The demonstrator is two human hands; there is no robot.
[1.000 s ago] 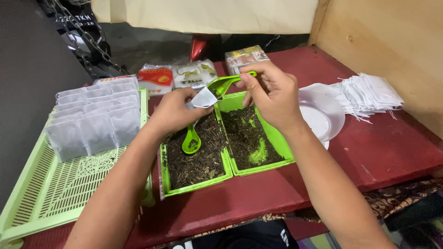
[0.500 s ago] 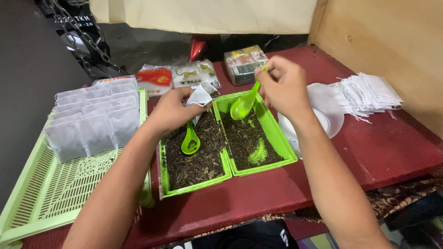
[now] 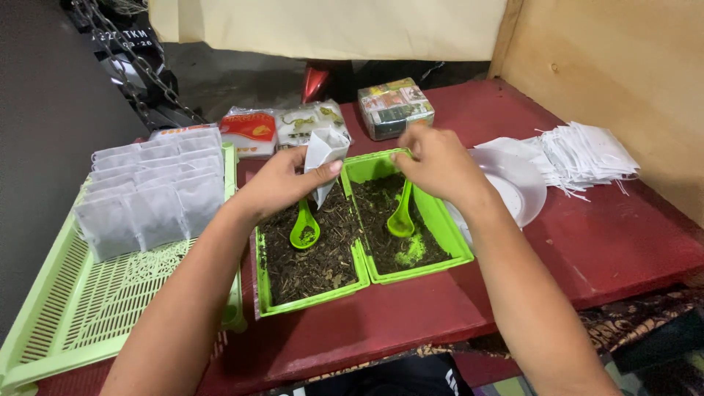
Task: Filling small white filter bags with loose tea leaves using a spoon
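- Nearest, on the dark red wooden bench (image 3: 623, 249), sit two lime-green plastic trays of dark loose dried leaves: the left tray (image 3: 308, 293) holds a loose green plastic spoon (image 3: 304, 231), and the right tray (image 3: 455, 249) touches it on its right.
- The right hand (image 3: 440, 165) is closed round the handle of a second green plastic spoon (image 3: 401, 216), its bowl down in the right tray's leaves. Stiff and light, it handles best by the handle end.
- The left hand (image 3: 282, 183) pinches a small white paper filter bag (image 3: 323, 158) over the left tray's far end. It looks thin, limp and easily crushed or torn, so I judge the open rim the place to grip.
- Left, a pale green slotted plastic basket (image 3: 81, 323) carries rows of filled white bags (image 3: 147, 202).
- Right and farther, a white plate (image 3: 524, 183) and a stack of empty white bags (image 3: 587, 154).
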